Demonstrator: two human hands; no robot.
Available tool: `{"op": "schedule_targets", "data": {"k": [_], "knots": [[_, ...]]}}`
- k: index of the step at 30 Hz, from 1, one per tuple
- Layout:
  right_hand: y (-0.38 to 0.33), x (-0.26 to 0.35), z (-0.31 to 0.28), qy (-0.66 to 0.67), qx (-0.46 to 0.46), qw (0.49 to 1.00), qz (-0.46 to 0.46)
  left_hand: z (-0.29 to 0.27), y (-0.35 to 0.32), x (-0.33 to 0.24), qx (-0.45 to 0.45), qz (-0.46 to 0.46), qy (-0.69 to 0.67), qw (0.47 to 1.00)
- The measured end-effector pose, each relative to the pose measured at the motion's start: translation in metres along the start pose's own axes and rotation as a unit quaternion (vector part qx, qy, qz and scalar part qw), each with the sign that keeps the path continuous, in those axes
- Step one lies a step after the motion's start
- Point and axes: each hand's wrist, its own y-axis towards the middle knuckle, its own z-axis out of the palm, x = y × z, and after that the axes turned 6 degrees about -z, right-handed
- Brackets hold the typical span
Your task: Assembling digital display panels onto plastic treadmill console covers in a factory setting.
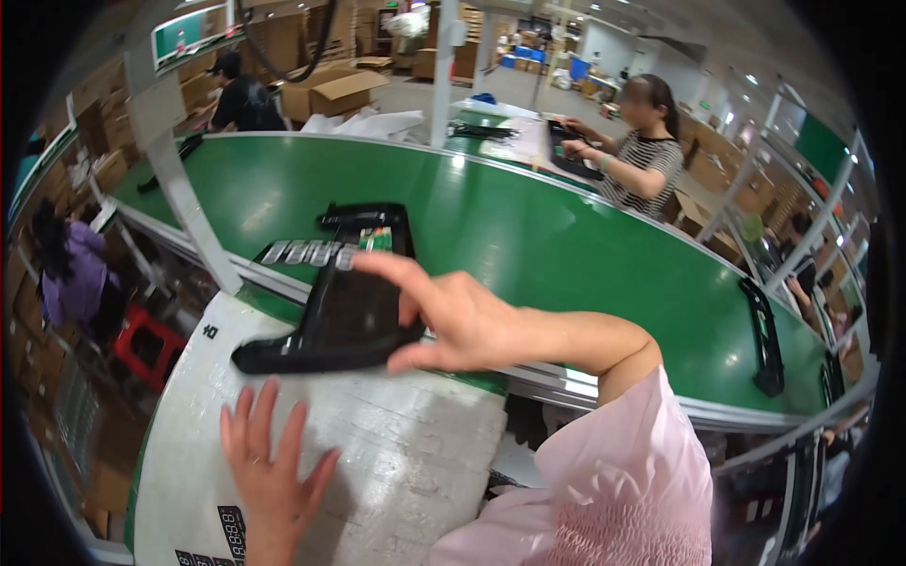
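A glossy black plastic housing [344, 307] with a curved end is tilted over the near edge of the green belt. My right hand [462, 321] grips its right side, the thumb low and the index finger stretched along the top. Just below the housing, my left hand [269, 462] has its fingers spread and holds nothing. Behind the held piece, black plastic [392, 217] with a small green circuit board [376, 239] shows over the belt; whether it is a separate part is unclear. A row of pale-segmented display modules [300, 252] lies beside it.
A white foam-like work surface [415, 472] spans the near side, with black digit displays [229, 533] at its lower left. The green conveyor belt [566, 255] carries another black housing [763, 335] at right. Across it a person [646, 156] handles black parts. A metal post [179, 179] rises at left.
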Motion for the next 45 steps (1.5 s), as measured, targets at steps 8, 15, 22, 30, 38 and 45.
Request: {"op": "schedule_targets", "data": {"k": [8,15,22,30,38,45], "knots": [[-0.025,0.030,-0.040,0.067,-0.148,0.979,-0.123,-0.036,-0.002,-0.009,-0.222,0.021,-0.062,0.973],[-0.027,-0.086,-0.014,0.492,-0.121,0.859,0.068,-0.149,-0.241,0.055,-0.410,-0.492,-0.452,0.621],[-0.018,-0.008,0.110,0.697,-0.022,0.709,0.102,-0.146,-0.360,-0.070,-0.363,-0.721,-0.369,0.461],[-0.031,-0.029,0.186,0.429,0.079,0.897,0.077,-0.025,-0.200,-0.114,0.108,-0.554,0.251,0.786],[-0.030,-0.052,0.158,0.298,-0.004,0.948,0.108,0.075,-0.084,-0.159,0.146,-0.048,-0.381,0.912],[-0.049,-0.026,0.104,0.247,-0.163,0.953,0.072,-0.002,-0.145,-0.105,-0.023,-0.263,-0.154,0.952]]}}
